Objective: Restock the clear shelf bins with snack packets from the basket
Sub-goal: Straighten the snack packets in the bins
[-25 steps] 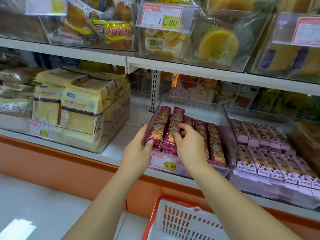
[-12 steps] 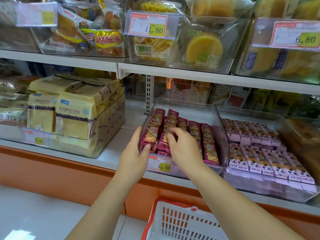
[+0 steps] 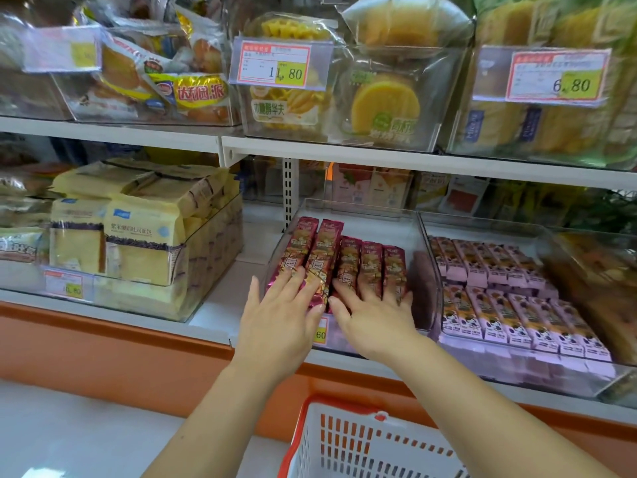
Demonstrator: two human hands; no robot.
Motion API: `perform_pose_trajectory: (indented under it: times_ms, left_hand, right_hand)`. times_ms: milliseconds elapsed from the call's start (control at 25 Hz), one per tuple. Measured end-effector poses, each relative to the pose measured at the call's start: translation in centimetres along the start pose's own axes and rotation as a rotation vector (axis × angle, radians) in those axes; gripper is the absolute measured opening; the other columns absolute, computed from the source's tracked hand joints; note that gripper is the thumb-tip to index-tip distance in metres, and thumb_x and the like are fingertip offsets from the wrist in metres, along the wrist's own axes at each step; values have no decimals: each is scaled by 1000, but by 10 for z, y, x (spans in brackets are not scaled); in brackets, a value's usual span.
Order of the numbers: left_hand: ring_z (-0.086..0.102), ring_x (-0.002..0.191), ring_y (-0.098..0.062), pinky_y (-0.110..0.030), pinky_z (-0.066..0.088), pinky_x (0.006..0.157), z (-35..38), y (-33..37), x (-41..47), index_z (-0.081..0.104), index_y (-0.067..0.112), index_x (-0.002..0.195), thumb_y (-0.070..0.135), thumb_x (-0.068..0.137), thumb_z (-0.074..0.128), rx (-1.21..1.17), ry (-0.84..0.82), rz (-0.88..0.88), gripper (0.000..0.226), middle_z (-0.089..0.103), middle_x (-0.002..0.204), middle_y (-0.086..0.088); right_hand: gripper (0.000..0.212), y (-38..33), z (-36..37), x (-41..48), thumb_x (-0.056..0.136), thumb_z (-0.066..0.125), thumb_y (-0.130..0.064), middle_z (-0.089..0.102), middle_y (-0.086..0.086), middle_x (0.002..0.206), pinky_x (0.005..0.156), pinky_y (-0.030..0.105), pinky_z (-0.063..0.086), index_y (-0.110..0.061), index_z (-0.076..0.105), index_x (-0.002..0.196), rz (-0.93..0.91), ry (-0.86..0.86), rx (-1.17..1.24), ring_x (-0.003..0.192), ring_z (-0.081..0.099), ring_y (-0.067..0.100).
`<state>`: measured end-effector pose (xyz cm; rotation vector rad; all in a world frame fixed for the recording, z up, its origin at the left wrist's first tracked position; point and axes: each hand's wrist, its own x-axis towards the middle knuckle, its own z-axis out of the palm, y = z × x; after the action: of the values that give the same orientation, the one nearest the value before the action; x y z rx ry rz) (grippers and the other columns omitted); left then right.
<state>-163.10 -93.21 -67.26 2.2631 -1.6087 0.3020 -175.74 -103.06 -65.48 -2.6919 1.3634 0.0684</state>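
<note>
A clear shelf bin (image 3: 422, 270) on the lower shelf holds several long maroon snack packets (image 3: 368, 267) lying side by side. My left hand (image 3: 282, 315) lies flat with straight fingers on the near ends of the two leftmost packets. My right hand (image 3: 374, 317) rests spread over the near ends of the packets to the right. Neither hand grips a packet. The white basket with an orange rim (image 3: 348, 439) stands below the shelf at the bottom of the view; its inside is out of sight.
A second clear bin (image 3: 537, 236) to the right holds rows of pink packets (image 3: 510, 298). Left of the gap stands a bin of yellow bread packs (image 3: 144, 243). The upper shelf (image 3: 379, 157) carries bins of cakes with price tags. An orange band (image 3: 103, 343) runs under the shelf.
Both hands have moved from pinching the left packets at the bin's front left to lying flat over the packets' near ends. The packets now lie straighter in a row.
</note>
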Motion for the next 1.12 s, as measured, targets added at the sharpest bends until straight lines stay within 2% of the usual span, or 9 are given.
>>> perform_pose_trajectory:
  times_ms: [120,240,400,520,640,720,840,960,1120]
  left_hand:
    - [10,147,-9,-45,0,118,-2,-3,-1,24,36,149,56,90,3,-61,-13,-9,66,19,159,10]
    - [5,148,-10,-37,-2,118,-5,-5,1,25,33,150,51,96,19,-162,22,-15,57,14,160,9]
    - [2,147,-8,-39,7,122,-7,-14,4,29,27,150,48,96,25,-293,98,-53,58,18,159,8]
    - [-5,145,-4,-23,1,117,-4,-14,4,33,24,149,40,101,35,-314,76,-35,51,20,158,8]
    - [8,144,-1,-17,8,111,-10,-13,2,30,26,149,32,101,40,-459,141,-97,50,16,159,11]
    - [11,138,8,-14,12,108,-14,-16,2,29,27,149,29,101,41,-564,171,-154,50,15,158,14]
    - [16,138,7,-8,12,106,-15,-21,3,29,25,149,24,102,39,-624,154,-202,49,24,157,10]
    - [24,138,2,-11,16,108,-17,-27,2,29,26,149,22,102,39,-673,127,-202,48,31,153,11]
    - [26,130,10,-10,19,107,-20,-32,2,30,26,149,21,102,39,-698,124,-200,48,35,150,12]
  right_hand:
    - [53,-4,-1,2,97,7,-57,0,-4,162,111,67,-5,-48,4,149,-6,-15,24,146,-7,42]
    - [51,7,-9,3,99,10,-53,3,-5,162,114,63,-5,-46,9,149,12,26,160,147,-5,40]
    - [52,11,-6,10,98,10,-54,2,-4,163,117,57,-4,-44,11,150,20,-22,121,147,-5,39]
    - [54,4,-4,14,98,9,-55,4,-4,163,118,56,-2,-43,13,150,-9,-37,115,147,-2,37]
    - [52,0,-19,13,99,10,-54,0,-4,163,117,53,-1,-45,9,150,11,72,211,148,-3,35]
    - [52,-16,-24,12,99,11,-55,-2,-7,162,117,53,-5,-46,5,150,-76,117,195,148,-9,30]
    - [53,-44,-12,18,99,14,-54,-2,-10,162,118,54,-6,-44,6,151,-218,47,162,149,-9,23]
    - [52,-44,-14,25,99,14,-53,-3,-11,162,118,55,-4,-45,8,150,-222,41,191,149,-8,24]
    - [51,-48,-21,33,99,13,-57,-6,-12,161,116,55,-7,-49,7,149,-244,42,173,148,-14,26]
